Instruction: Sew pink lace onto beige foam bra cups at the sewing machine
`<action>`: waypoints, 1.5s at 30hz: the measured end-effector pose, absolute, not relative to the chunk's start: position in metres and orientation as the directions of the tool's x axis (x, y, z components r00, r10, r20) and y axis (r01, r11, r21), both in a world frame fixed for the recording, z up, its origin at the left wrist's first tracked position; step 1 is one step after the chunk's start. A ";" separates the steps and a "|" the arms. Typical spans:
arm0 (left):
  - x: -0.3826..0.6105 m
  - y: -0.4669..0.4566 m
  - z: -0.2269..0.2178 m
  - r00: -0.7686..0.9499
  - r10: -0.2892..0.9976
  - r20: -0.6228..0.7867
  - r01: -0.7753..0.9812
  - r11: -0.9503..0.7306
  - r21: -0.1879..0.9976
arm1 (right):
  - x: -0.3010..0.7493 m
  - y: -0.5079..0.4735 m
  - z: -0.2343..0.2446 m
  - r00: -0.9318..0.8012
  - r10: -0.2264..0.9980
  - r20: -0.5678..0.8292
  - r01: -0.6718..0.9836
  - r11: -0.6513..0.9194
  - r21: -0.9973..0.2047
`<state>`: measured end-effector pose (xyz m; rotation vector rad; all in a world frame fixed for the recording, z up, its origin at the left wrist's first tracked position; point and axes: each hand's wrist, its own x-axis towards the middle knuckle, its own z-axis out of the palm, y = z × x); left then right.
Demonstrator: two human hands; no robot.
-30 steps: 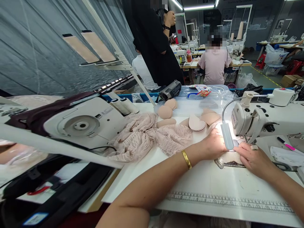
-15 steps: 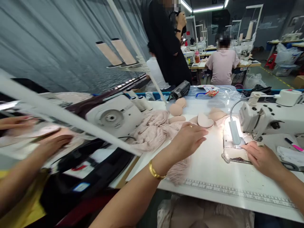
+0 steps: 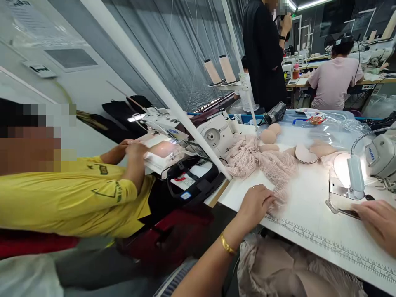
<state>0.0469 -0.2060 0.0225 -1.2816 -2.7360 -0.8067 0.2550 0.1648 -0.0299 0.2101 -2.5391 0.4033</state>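
Observation:
My left hand (image 3: 255, 203), with a gold bangle at the wrist, lies on the near end of a pink lace fabric (image 3: 269, 165) spread over the white table (image 3: 306, 231). Its fingers pinch the lace edge. My right hand (image 3: 375, 220) rests flat on the table beside the metal needle plate (image 3: 340, 198) of a sewing machine (image 3: 382, 156), fingers apart and holding nothing. A small lamp (image 3: 354, 177) lights the plate. Beige foam cups (image 3: 305, 153) lie beyond the lace.
A co-worker in a yellow shirt (image 3: 71, 198) sews at a second machine (image 3: 213, 134) on my left. A white slanted pole (image 3: 161, 90) crosses the view. A person in black (image 3: 262, 53) stands behind the table; another sits at far machines. More pink fabric (image 3: 287, 268) lies in my lap.
The view has swung left, bringing the co-worker in yellow into sight. My left hand left the needle area and dragged the lace toward the table's near edge. My right hand stayed by the plate.

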 end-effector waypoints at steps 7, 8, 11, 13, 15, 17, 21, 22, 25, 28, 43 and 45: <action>0.058 -0.164 0.041 -0.484 0.838 0.252 0.621 0.125 0.774 | 0.232 0.064 0.014 -0.734 -0.255 0.630 -0.364 0.930 -0.048; 0.060 -0.160 0.043 -0.460 0.859 0.224 0.582 0.101 0.807 | 0.231 0.058 0.017 -0.710 -0.269 0.651 -0.382 0.923 -0.035; 0.061 -0.148 0.044 -0.402 0.913 0.073 0.450 0.128 0.884 | 0.234 0.051 0.031 -0.655 -0.287 0.698 -0.458 0.886 -0.065; 0.059 -0.141 0.043 -0.385 0.922 -0.031 0.396 0.196 0.897 | 0.241 0.048 0.042 -0.649 -0.273 0.710 -0.511 0.848 -0.142; 0.055 -0.134 0.044 -0.374 0.923 -0.091 0.412 0.253 0.876 | 0.247 0.047 0.052 -0.661 -0.253 0.707 -0.547 0.807 -0.223; 0.053 -0.128 0.048 -0.362 0.927 -0.094 0.431 0.256 0.865 | 0.249 0.047 0.056 -0.688 -0.201 0.697 -0.522 0.804 -0.284; 0.061 -0.117 0.055 -0.264 0.964 -0.038 0.286 0.116 0.951 | 0.242 0.052 0.052 -0.797 0.074 0.599 -0.281 0.833 -0.476; 0.064 -0.114 0.054 -0.246 0.968 -0.044 0.246 0.106 0.963 | 0.239 0.054 0.049 -0.824 0.140 0.549 -0.227 0.807 -0.546; 0.070 -0.107 0.043 -0.301 0.945 -0.129 0.162 0.184 0.970 | 0.235 0.060 0.041 -0.866 0.266 0.424 -0.117 0.715 -0.689; 0.064 -0.103 0.032 -0.390 0.896 -0.209 0.068 0.255 0.964 | 0.239 0.063 0.035 -0.839 0.302 0.453 -0.109 0.723 -0.682; 0.096 -0.116 0.056 -0.260 0.956 0.134 0.614 0.057 0.787 | 0.248 0.066 0.044 -0.887 0.452 0.090 0.142 0.453 -0.880; 0.082 -0.111 0.054 -0.312 0.950 -0.008 0.513 0.176 0.840 | 0.244 0.072 0.043 -0.897 0.439 0.057 0.146 0.414 -0.899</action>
